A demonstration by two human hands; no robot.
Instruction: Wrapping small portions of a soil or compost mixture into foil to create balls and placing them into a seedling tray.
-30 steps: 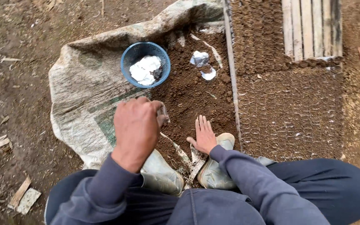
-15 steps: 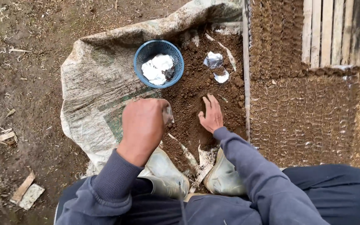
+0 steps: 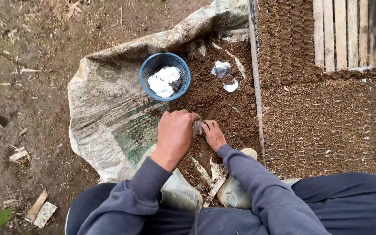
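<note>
Over crumbly brown soil [image 3: 223,104] on a woven sack [image 3: 109,113]: left hand [image 3: 176,135] clenched around a small clear bag [image 3: 196,127], axis unclear; right hand [image 3: 214,135] flat, fingers spread.

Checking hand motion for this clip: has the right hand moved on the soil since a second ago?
Yes. The right hand has slid up the soil, away from the boots, closer to the left hand.

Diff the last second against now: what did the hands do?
The right hand slid forward over the soil pile, from beside the boots up against the left hand. The left hand stayed put, closed on a small clear bag. The blue basket, the sack and the boots stayed where they were.
</note>
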